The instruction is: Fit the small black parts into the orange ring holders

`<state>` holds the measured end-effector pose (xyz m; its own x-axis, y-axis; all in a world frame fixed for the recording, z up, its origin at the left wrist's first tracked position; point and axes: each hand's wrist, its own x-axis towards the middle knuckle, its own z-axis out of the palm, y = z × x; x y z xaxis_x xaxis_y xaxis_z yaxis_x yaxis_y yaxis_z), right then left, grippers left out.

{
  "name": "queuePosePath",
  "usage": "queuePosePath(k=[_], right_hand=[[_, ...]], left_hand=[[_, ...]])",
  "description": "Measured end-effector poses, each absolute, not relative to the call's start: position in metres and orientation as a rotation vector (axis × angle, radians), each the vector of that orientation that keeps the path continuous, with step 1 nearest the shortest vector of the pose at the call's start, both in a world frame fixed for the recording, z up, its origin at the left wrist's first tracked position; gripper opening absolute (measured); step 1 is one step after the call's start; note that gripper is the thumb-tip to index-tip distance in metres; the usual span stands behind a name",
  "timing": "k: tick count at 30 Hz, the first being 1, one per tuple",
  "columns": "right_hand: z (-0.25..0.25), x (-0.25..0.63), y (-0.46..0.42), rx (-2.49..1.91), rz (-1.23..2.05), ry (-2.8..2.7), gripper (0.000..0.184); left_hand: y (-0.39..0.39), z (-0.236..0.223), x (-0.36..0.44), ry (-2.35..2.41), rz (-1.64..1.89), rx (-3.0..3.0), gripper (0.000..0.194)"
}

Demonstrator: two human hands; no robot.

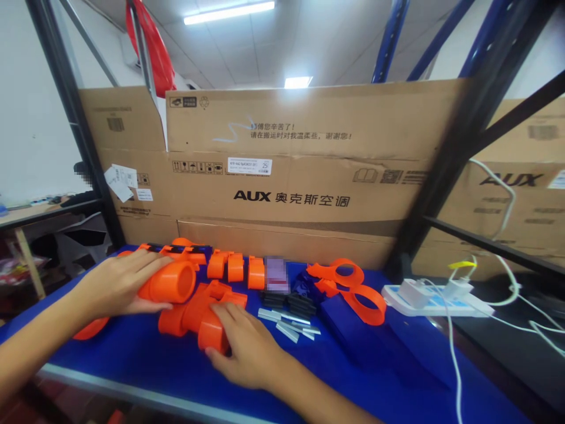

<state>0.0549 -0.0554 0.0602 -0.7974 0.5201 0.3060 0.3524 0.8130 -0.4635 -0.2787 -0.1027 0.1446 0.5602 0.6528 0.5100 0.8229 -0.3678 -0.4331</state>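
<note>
**Left grip (126, 280) and right grip (247, 346) both busy with orange parts**

So the left grip is wrapped around an orange cylinder (175, 282), fingers over the top and thumb underneath, its round end facing the right grip's side. The right grip has fingers and thumb clamped on an orange ring (210, 331), at the near edge of an orange pile (190, 313) sitting between the two grips. Can't tell if that ring is lifted or resting on the blue desk (145, 365), tbh.

Beyond the right grip there's a row of orange bands (235, 268), with a purple block (275, 274) (partly pixelated) at its right end. Right of that same grip and a bit farther out: black pieces (301, 306) and silver strips (288, 331). Even further right, two orange loops (373, 305), then a white power strip (395, 297). Past everything, a cardboard panel (282, 141) marked AUX stands facing both grips.
</note>
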Motion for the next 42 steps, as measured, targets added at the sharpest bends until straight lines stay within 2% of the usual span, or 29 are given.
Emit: queuePosePath(k=[5, 9, 14, 16, 17, 19, 20, 22, 24, 26, 28, 31, 36, 42], right_hand=[[0.056, 0.023, -0.054, -0.559, 0.519, -2.569, 0.071], [0.053, 0.002, -0.058, -0.567, 0.442, -2.588, 0.072], [0.059, 0.027, -0.075, -0.556, 0.372, -2.619, 0.082], [0.062, 0.058, -0.081, -0.604, 0.355, -2.616, 0.067], [0.064, 0.075, -0.083, -0.639, 0.380, -2.609, 0.053], [0.066, 0.109, -0.081, -0.739, 0.561, -2.521, 0.025], [0.067, 0.124, -0.078, -0.818, 0.694, -2.401, 0.023], [0.070, 0.146, -0.069, -0.948, 0.945, -1.993, 0.027], [0.073, 0.157, -0.060, -0.964, 1.194, -1.609, 0.041], [0.075, 0.157, -0.053, -0.912, 1.429, -1.395, 0.052], [0.073, 0.151, -0.047, -0.875, 1.562, -1.317, 0.051], [0.063, 0.139, -0.039, -0.904, 1.518, -1.286, 0.046], [0.051, 0.136, -0.020, -0.917, 1.227, -1.293, 0.037], [0.063, 0.153, -0.007, -0.917, 1.111, -1.253, 0.039]], left_hand=[[-0.097, 0.167, -0.240, -1.108, -0.414, -2.190, 0.065], [-0.087, 0.174, -0.202, -1.044, -0.446, -2.243, 0.069], [-0.075, 0.172, -0.164, -0.958, -0.493, -2.277, 0.071], [-0.073, 0.169, -0.153, -0.927, -0.510, -2.298, 0.071], [-0.073, 0.167, -0.147, -0.912, -0.509, -2.310, 0.071], [-0.073, 0.162, -0.137, -0.887, -0.505, -2.343, 0.072], [-0.074, 0.159, -0.132, -0.876, -0.505, -2.363, 0.072], [-0.077, 0.152, -0.120, -0.862, -0.511, -2.403, 0.072], [-0.079, 0.142, -0.110, -0.855, -0.509, -2.438, 0.072], [-0.082, 0.129, -0.100, -0.863, -0.504, -2.464, 0.074], [-0.086, 0.114, -0.093, -0.879, -0.517, -2.479, 0.075], [-0.090, 0.094, -0.089, -0.927, -0.547, -2.481, 0.081], [-0.092, 0.073, -0.097, -1.091, -0.476, -2.473, 0.107], [-0.080, 0.054, -0.106, -1.211, -0.424, -2.465, 0.102]])
